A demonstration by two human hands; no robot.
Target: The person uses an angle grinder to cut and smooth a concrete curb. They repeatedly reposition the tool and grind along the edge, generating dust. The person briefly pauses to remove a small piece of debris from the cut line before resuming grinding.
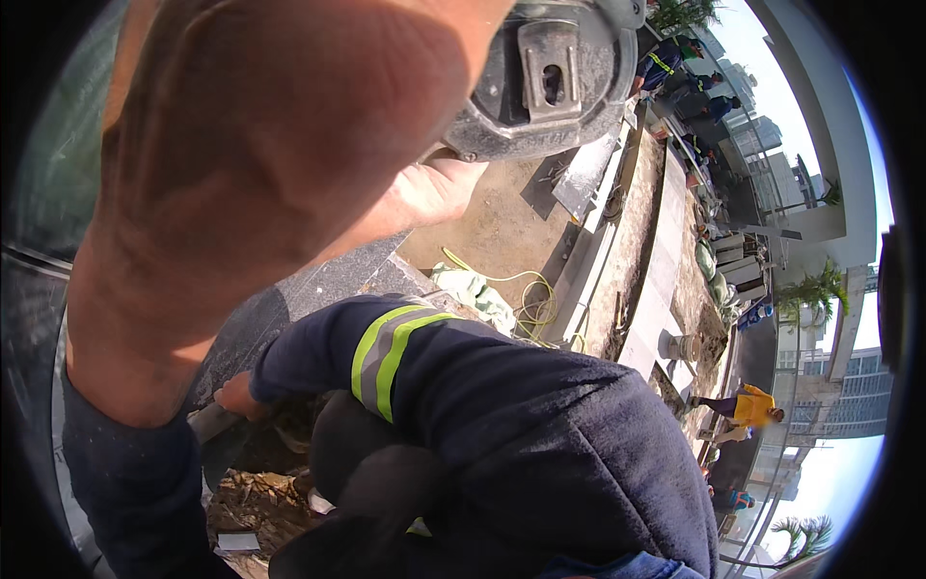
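My left hand (pixel 289 145) fills much of the upper left, close to the camera, its fingers wrapped round a scuffed grey-black plastic device (pixel 540 87) with a metal clip. A navy sleeve covers that wrist. My right hand (pixel 241 396), at the end of a navy sleeve with yellow-green and silver bands, reaches left to a grey bar-like edge (pixel 207 425) beside a dark stone surface (pixel 241 338); its fingers curl there, partly hidden.
Pale cloth (pixel 473 289) and a yellow-green hose (pixel 535 309) lie on sandy ground. Long pale slabs (pixel 651 270) run to the right. Several workers in dark clothes (pixel 661 63) and a person in yellow (pixel 748 405) are farther off, near a railing. Dead leaves (pixel 251 497) lie low left.
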